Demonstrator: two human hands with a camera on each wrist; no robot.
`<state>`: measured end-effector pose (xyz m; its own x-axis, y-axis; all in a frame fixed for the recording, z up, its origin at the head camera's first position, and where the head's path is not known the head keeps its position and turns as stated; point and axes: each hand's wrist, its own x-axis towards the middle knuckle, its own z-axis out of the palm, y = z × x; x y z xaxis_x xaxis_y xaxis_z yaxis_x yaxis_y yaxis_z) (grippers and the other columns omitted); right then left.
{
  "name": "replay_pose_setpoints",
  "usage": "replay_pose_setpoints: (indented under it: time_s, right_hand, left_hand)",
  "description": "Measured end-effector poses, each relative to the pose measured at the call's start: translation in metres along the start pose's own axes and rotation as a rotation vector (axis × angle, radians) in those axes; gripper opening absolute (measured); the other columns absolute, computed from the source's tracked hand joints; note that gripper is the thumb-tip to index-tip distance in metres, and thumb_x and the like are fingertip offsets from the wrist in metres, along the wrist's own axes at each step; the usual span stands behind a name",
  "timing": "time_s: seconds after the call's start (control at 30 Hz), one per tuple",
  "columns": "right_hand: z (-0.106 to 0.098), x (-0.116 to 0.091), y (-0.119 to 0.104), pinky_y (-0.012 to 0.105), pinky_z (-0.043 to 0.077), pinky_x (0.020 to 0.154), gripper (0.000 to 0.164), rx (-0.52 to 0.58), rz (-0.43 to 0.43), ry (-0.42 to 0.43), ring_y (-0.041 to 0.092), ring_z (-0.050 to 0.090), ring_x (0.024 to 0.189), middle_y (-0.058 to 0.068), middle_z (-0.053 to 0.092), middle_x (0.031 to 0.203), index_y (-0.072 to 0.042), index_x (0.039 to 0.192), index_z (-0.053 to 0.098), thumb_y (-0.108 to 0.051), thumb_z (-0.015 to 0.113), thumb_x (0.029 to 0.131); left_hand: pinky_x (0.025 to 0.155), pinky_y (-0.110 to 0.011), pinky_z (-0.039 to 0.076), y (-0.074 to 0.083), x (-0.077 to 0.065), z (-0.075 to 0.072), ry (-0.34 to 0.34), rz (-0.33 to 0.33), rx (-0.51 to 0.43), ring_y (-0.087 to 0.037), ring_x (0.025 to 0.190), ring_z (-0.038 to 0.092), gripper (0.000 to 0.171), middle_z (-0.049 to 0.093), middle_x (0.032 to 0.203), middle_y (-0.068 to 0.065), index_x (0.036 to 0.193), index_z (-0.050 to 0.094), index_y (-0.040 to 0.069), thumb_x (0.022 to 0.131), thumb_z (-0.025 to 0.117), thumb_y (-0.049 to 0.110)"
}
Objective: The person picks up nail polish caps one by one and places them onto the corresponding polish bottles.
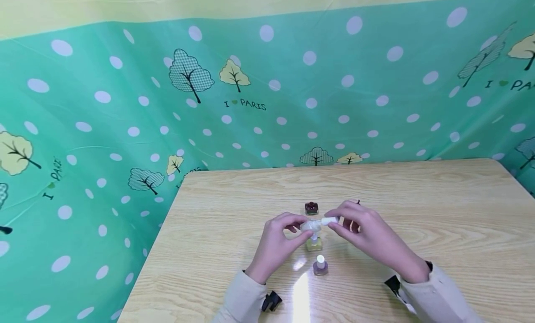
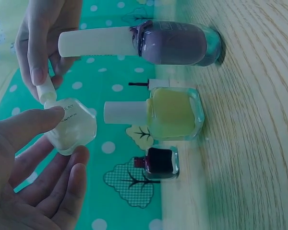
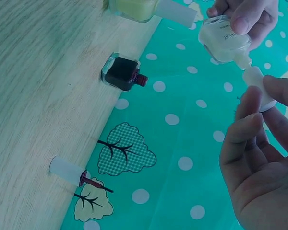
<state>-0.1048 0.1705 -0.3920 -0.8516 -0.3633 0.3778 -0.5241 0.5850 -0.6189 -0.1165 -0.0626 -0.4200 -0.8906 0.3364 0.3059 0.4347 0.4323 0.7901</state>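
Note:
My left hand [image 1: 277, 237] pinches a nail polish bottle [image 2: 76, 125] of milky white polish between thumb and fingers, tilted so its neck points toward the right hand. My right hand [image 1: 364, 226] holds a white cap [image 3: 256, 86] by its sides at the mouth of that bottle. Part of the neck shows beside the cap in the right wrist view; I cannot tell how far the brush is inside. Below the hands stands a capped yellow nail polish bottle [image 2: 174, 114]. Nearer me is a capped purple nail polish bottle [image 1: 320, 268].
Beyond the hands an uncapped dark red nail polish bottle [image 1: 311, 208] stands on the wooden table [image 1: 217, 248]. Its white cap [image 3: 66, 170] stands to the right, brush up, mostly behind my right hand in the head view. A green dotted cloth [image 1: 288, 81] hangs behind the table.

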Motion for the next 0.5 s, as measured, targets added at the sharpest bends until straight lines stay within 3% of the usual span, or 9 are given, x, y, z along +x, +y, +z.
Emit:
replay_pose_setpoints:
  time_s: [0.3, 0.5]
  right_hand:
    - [0.0047, 0.0054, -0.0033, 0.018, 0.05, 0.057, 0.014, 0.003, -0.051, -0.025, -0.004, 0.052, 0.069, -0.014, 0.062, 0.091, -0.016, 0.106, 0.074, -0.015, 0.07, 0.093]
    - [0.0065, 0.007, -0.0056, 0.016, 0.049, 0.055, 0.012, -0.048, -0.075, -0.012, -0.005, 0.05, 0.067, -0.014, 0.062, 0.085, -0.015, 0.102, 0.075, -0.015, 0.073, 0.09]
  left_hand:
    - [0.078, -0.021, 0.056, 0.0019, 0.0003, -0.0003, 0.01, 0.05, 0.057, -0.004, 0.086, 0.064, 0.028, 0.074, 0.101, 0.004, 0.111, 0.074, 0.014, 0.084, 0.08, 0.022]
    - [0.075, -0.025, 0.057, 0.0037, -0.0011, -0.0004, 0.039, 0.07, 0.078, -0.007, 0.084, 0.065, 0.028, 0.074, 0.099, 0.003, 0.109, 0.075, 0.014, 0.083, 0.08, 0.021]
